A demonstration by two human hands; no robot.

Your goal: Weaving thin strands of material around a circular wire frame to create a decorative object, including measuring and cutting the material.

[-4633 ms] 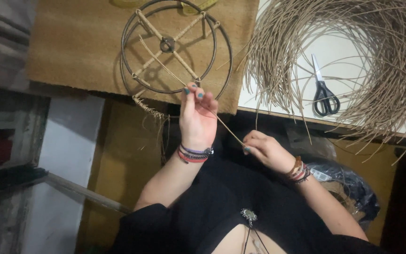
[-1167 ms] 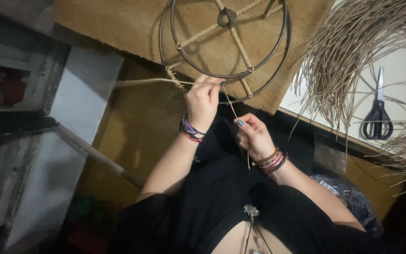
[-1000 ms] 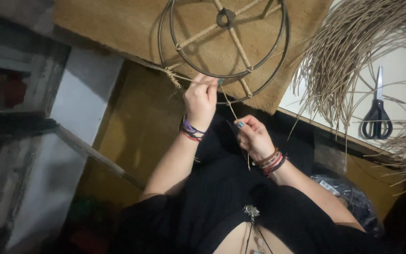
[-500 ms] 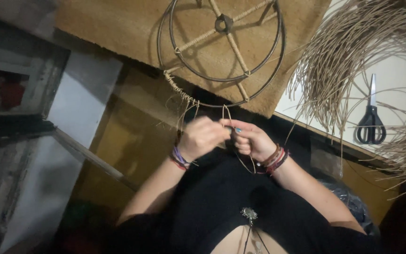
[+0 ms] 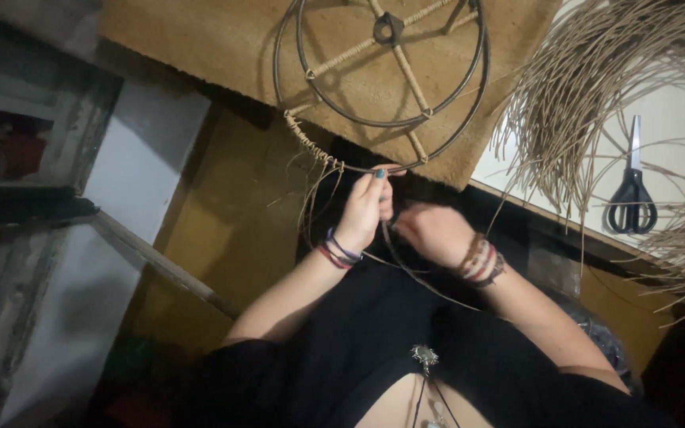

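Since the frame half a second ago, both hands have risen a little toward the ring, and the left hand [image 5: 368, 208] now reaches its fingertips up to the lower rim instead of meeting the right hand lower down. Its fingers are pinched on a thin tan rattan strand [image 5: 394, 257] just where the strand meets the round dark metal wire frame [image 5: 382, 75]. Beaded bracelets circle that wrist.

Just to the right of it, near the middle of the picture, the right hand [image 5: 431, 231] is curled closed around the same strand, which loops down and runs off toward the lower right across the black clothing [image 5: 374, 349]. More bracelets sit on the right wrist.

Above the hands, at top centre, the frame lies flat: two concentric rings joined by spokes wrapped in pale cane, with a short stretch of the outer rim at its lower left already bound in tan weaving and loose ends hanging down. It rests on a brown woven mat [image 5: 200, 40].

At upper right, a big loose bundle of tan rattan strands [image 5: 588, 87] fans over a white tabletop [image 5: 675, 127], with black-handled scissors [image 5: 633, 190] beside it.
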